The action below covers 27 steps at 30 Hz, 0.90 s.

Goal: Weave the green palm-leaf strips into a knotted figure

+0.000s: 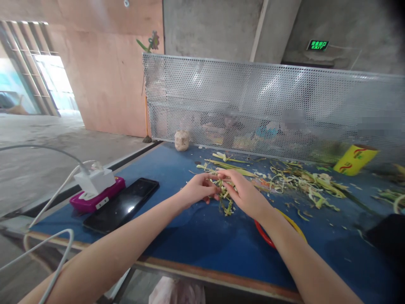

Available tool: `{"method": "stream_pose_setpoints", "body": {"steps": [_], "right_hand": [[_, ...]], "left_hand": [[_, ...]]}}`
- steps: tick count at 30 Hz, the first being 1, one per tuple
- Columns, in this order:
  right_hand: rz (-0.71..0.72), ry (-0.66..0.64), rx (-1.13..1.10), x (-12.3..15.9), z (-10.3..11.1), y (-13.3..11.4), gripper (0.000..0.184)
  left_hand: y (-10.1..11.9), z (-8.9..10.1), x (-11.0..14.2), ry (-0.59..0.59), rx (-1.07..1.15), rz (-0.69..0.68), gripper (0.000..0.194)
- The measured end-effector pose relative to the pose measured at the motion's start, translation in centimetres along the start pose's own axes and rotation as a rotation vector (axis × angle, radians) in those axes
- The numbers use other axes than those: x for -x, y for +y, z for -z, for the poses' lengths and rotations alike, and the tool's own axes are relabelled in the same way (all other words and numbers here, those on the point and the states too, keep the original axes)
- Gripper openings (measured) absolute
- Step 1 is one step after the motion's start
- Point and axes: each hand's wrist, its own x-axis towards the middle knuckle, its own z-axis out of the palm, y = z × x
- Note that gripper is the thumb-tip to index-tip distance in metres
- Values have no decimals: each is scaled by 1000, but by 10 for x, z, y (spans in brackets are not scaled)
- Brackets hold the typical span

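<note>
My left hand (200,188) and my right hand (241,192) meet over the middle of the blue table. Between them is a small bunch of pale green and yellowish vegetable scraps (226,203), with the fingers of both hands curled about it. My fingers partly hide the bunch, and whether it touches the tabletop is hard to see. Longer leaf strips (234,166) lie just behind my hands. Under my right forearm, a red and yellow ring-shaped rim (266,235) shows in part.
More scraps (311,185) spread to the right, near a yellow roll (355,160). A black phone (122,206) and a purple power strip (95,200) with white cables lie left. A whitish lump (182,140) stands before the perforated metal screen (221,93). A dark object (387,236) sits far right.
</note>
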Motion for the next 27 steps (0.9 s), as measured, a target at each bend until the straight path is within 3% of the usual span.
{"method": "stream_pose_setpoints", "body": {"steps": [8, 12, 19, 27], "right_hand": [[-13, 181, -75, -2, -7, -5, 29], [-52, 82, -291, 0, -7, -7, 33], [-4, -16, -285, 3, -9, 3, 41], [26, 109, -439, -2, -20, -5, 36]], "left_hand": [[-3, -3, -1, 2, 22, 19, 31], [-3, -4, 0, -22, 71, 38, 32], [-3, -4, 2, -37, 138, 69, 36], [-2, -10, 4, -60, 188, 129, 31]]}}
